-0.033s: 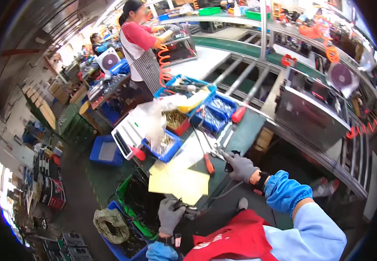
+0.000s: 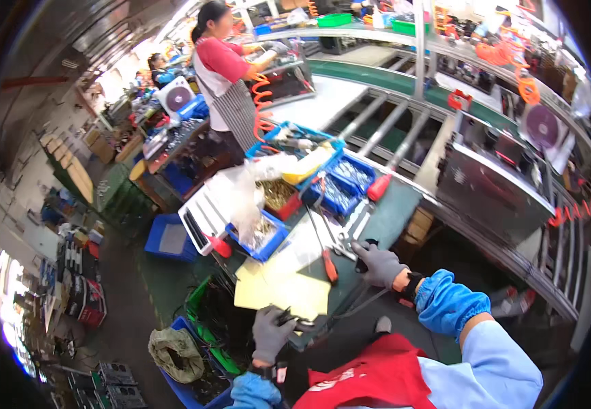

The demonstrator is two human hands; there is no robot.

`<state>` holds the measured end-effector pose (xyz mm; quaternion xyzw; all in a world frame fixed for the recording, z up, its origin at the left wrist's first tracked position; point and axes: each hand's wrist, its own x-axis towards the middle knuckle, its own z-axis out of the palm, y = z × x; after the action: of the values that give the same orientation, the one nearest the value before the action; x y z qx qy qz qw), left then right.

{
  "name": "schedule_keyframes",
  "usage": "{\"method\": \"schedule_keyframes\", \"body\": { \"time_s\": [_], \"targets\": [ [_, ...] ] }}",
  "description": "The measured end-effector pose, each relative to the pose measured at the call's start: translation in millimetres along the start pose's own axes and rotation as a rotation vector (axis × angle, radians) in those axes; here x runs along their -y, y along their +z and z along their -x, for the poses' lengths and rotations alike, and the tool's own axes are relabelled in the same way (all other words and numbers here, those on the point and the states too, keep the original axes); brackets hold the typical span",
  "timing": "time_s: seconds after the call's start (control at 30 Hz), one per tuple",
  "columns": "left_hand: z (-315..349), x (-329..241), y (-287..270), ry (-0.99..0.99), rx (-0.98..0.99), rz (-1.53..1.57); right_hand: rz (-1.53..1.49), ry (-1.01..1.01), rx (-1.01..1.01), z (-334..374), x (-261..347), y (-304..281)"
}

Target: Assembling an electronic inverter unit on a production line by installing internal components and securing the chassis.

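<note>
My left hand (image 2: 272, 335), in a grey glove, is closed around a dark bundle (image 2: 297, 322) that looks like black cable, at the near edge of the yellow sheets (image 2: 278, 292). My right hand (image 2: 381, 266), also gloved, is at the right edge of the green bench (image 2: 394, 211). Its fingers curl round a small black piece whose kind I cannot make out. The fingertips are close to metal wrenches (image 2: 342, 240). A dark cable (image 2: 364, 304) runs below the right hand toward the left one. A red-handled screwdriver (image 2: 329, 264) lies between the hands.
Blue bins (image 2: 261, 238) of small parts and a red bin (image 2: 280, 198) stand ahead. A metal-cased appliance (image 2: 490, 180) rests on the roller conveyor (image 2: 408, 129) at the right. A blue crate (image 2: 179, 382) stands low at the left. A co-worker (image 2: 224, 75) stands farther back.
My left hand has risen slightly toward the yellow sheets with the dark bundle. The right hand stays nearly in place. The whole view has shifted a little.
</note>
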<state>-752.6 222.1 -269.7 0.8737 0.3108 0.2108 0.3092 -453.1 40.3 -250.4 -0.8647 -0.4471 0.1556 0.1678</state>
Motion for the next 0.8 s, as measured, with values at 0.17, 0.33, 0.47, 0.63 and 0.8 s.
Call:
{"method": "schedule_keyframes", "body": {
  "time_s": [0.17,0.33,0.47,0.63,0.8],
  "targets": [
    [-132,-33,67,0.029,0.270,-0.345,0.397,-0.217,0.144,-85,-49,-8],
    [-183,-44,100,0.032,0.390,-0.566,0.503,-0.380,-0.132,-114,-62,-15],
    [-242,-44,96,0.055,0.231,-0.316,0.220,-0.423,-0.277,-107,-79,-21],
    [-368,-28,116,-0.049,0.023,-0.273,-0.010,-0.368,-0.254,-74,-111,-38],
    [-449,16,143,-0.352,0.347,-0.452,-0.050,-0.146,-0.389,-15,-167,-67]
  ]
}}
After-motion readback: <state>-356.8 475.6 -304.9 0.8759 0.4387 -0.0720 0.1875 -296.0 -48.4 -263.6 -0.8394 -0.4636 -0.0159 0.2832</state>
